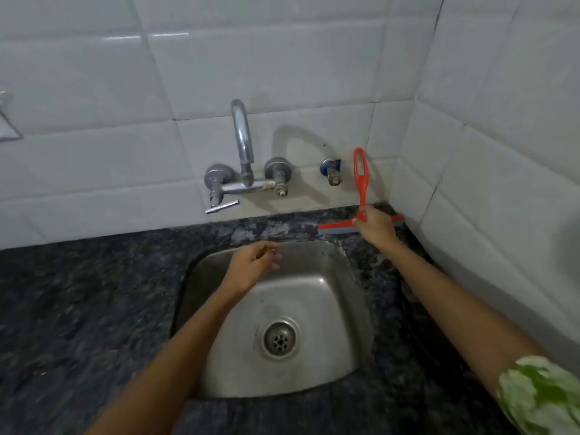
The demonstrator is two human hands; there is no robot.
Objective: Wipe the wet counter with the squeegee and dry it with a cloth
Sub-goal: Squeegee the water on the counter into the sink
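The right hand (375, 226) grips the light, stiff plastic squeegee (361, 196) low on its handle, blade apparently touching the far-right worktop (78, 309); the left hand (254, 268) hovers relaxed, empty, over the sink (351, 324).

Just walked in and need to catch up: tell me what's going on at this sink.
A person is clearing water off the dark stone counter. Their right hand grips the red squeegee low on its handle, with the blade set on the counter strip behind the sink, near the tiled corner. The left hand hangs over the sink with loosely curled fingers, holding nothing. The tap shows no running water. No cloth is in either hand.
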